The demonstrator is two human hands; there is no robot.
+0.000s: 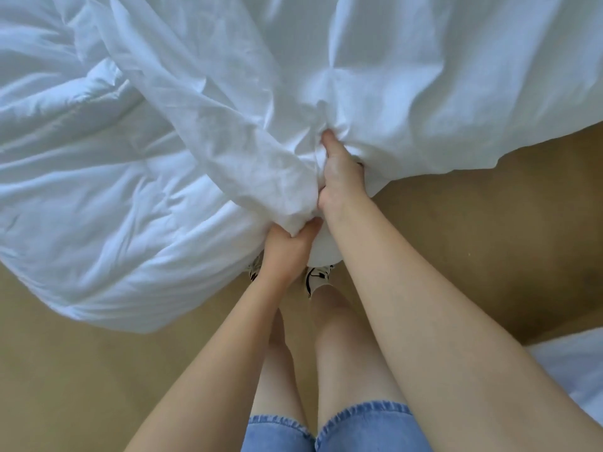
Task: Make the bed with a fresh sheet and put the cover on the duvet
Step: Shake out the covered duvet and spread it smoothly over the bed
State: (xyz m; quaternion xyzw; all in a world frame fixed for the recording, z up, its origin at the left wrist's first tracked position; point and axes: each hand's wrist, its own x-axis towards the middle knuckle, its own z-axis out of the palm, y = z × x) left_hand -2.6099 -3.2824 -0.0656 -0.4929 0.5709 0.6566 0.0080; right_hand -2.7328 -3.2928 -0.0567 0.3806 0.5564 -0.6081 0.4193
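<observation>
- The left hand point(287, 247) is gripping a bunched fold of the thin white cover point(228, 119), with its fingers curling round the cloth just beyond the shoes point(318, 277).
- The right hand point(341, 181) is clutching the same cover farther out from the shoes. Its thumb is pressing into the cloth and its fingers are sinking out of sight in the folds.
- The two hands are working close together, nearly touching, with the right one ahead of the left.
- The cover is running as a long wrinkled band. Its long axis is slanting from the hands away and to the left of the shoes, and its gathered end is pointing back at them.
- More white cloth is spreading out beyond and to the right of the shoes, with its hem hanging above the tan floor point(489, 239).
- The puffy duvet point(98, 197) is billowing to the left of the shoes, partly under the band of cover.
- The shoes are showing only in part, because the cloth is covering their toes.
- Denim shorts point(359, 425) are showing on the near side of the shoes.
</observation>
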